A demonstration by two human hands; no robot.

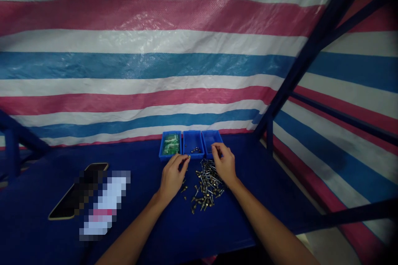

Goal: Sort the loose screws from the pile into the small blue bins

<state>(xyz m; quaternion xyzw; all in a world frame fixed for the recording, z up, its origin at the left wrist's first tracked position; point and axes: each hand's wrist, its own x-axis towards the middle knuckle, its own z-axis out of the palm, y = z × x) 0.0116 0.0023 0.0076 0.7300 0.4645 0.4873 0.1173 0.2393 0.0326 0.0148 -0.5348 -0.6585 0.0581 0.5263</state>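
My left hand (172, 176) pinches a small brass-coloured metal part (189, 157) between thumb and fingertips, just in front of the bins. Over the near side of the right blue bin (211, 136) is my right hand (225, 165), its thumb and index finger pressed together; whatever they hold is too small to make out. A loose pile of small metal parts (207, 184), with thin silvery shafts and brass-coloured ends, lies between my forearms. In the middle blue bin (192, 137) are several similar parts. The left blue bin (161, 152) holds green-and-clear plastic packets (171, 144).
A dark phone (73, 194) with a light edge and a pixelated white item (104, 205) lie at the left of the blue table (133, 165). Striped tarpaulin (139, 66) hangs behind. Blue frame bars (292, 78) stand at the right and left.
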